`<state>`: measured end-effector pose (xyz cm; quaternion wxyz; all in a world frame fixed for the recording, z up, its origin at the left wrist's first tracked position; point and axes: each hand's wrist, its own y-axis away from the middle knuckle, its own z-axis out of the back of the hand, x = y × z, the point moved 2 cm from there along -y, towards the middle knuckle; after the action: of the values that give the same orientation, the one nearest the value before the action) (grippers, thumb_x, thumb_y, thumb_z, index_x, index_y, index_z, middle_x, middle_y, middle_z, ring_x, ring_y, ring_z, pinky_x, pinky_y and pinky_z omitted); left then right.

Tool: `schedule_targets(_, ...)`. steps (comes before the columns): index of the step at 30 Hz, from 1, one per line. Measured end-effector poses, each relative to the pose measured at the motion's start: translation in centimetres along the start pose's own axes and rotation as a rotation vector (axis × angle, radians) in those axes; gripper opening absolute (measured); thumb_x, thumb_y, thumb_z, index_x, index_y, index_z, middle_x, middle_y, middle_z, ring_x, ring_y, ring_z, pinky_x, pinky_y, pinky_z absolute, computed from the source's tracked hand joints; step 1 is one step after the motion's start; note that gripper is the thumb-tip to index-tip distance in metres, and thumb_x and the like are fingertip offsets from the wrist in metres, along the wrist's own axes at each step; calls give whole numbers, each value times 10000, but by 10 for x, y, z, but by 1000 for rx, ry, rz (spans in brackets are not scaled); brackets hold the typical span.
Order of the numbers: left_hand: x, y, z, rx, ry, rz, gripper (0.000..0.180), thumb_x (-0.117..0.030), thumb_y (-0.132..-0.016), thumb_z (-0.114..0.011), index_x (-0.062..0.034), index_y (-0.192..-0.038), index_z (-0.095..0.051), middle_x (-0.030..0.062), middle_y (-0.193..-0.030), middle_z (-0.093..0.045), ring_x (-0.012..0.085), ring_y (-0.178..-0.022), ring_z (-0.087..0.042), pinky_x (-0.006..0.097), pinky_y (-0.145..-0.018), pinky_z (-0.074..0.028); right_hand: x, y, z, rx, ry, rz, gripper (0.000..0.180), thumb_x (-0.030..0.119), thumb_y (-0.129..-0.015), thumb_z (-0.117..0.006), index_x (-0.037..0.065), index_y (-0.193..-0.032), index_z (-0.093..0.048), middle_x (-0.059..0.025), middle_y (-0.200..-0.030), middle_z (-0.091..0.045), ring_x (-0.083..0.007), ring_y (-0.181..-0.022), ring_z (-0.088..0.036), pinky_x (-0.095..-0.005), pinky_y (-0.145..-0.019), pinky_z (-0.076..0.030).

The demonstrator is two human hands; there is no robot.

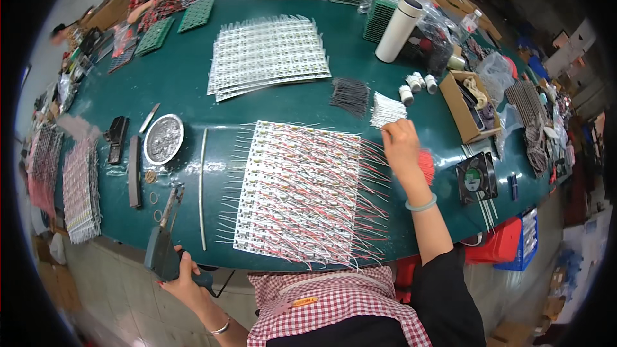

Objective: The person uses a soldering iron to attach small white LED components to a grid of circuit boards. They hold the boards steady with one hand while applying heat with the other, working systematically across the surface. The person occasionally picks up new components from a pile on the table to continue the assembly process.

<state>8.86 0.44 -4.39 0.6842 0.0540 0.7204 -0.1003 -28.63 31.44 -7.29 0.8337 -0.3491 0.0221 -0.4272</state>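
Note:
My left hand (pixel 186 281) is wrapped around the handle of a dark soldering gun (pixel 160 252), whose metal tip points up and away above the table's near edge. My right hand (pixel 402 144) has its fingers pinched together at the near end of a pile of short white wires (pixel 387 109); whatever is between the fingertips is hidden. Between the two hands lies a panel of white circuit boards (pixel 295 193), with rows of red and white wires sticking out over it and past its sides. A bundle of red wires (pixel 426 167) lies beside my right wrist.
Left of the panel are a solder wire rod (pixel 204 189), a round bowl (pixel 164 139) and a grey bar (pixel 134 172). Beyond it sit stacked white panels (pixel 270 58) and black wires (pixel 350 96). A fan (pixel 477 178), cardboard box (pixel 464 109) and flask (pixel 398 29) stand right.

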Motion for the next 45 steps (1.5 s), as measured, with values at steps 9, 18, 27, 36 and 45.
schedule_targets(9, -2, 3, 9, -57, 14, 121, 273, 17, -764, -780, 47, -992, -635, 86, -918, -709, 94, -582, -592, 225, -492, -455, -53, 11, -31, 165, 253, 50, 78, 43, -756, -667, 24, -832, -665, -157, -951, -623, -352, -935, -597, -437, -795, -491)
schedule_targets(18, 3, 11, 25, -15, 42, 114, 184, -13, -784, -770, 25, -951, -702, 29, -815, -690, 75, -595, -583, 233, -515, -449, -46, 6, -38, 110, 184, 142, 33, 15, -816, -631, 2, -838, -610, -159, -890, -572, -356, -873, -566, -436, -767, -468)
schedule_targets(27, 9, 10, 21, -2, 53, 39, 233, -16, -769, -761, 21, -989, -694, 46, -792, -685, 76, -554, -564, 233, -490, -443, -50, 5, -42, 102, 277, 130, 51, -9, -797, -635, 10, -815, -592, -154, -847, -578, -344, -857, -574, -437, -755, -472)
schedule_targets(36, 16, 16, 27, 18, 58, 157, 183, -32, -797, -765, 60, -933, -683, 54, -929, -700, 99, -828, -627, 264, -735, -502, -48, 6, -41, 118, 291, 138, 62, -14, -797, -632, 18, -827, -588, -152, -848, -565, -349, -846, -565, -447, -741, -467)
schedule_targets(45, 14, 15, 29, -10, 74, 164, 196, -39, -789, -776, 53, -936, -684, 60, -910, -701, 99, -780, -633, 260, -691, -506, -48, 8, -41, 96, 192, 176, 57, -19, -828, -590, 13, -872, -575, -165, -881, -547, -363, -893, -534, -459, -778, -448)
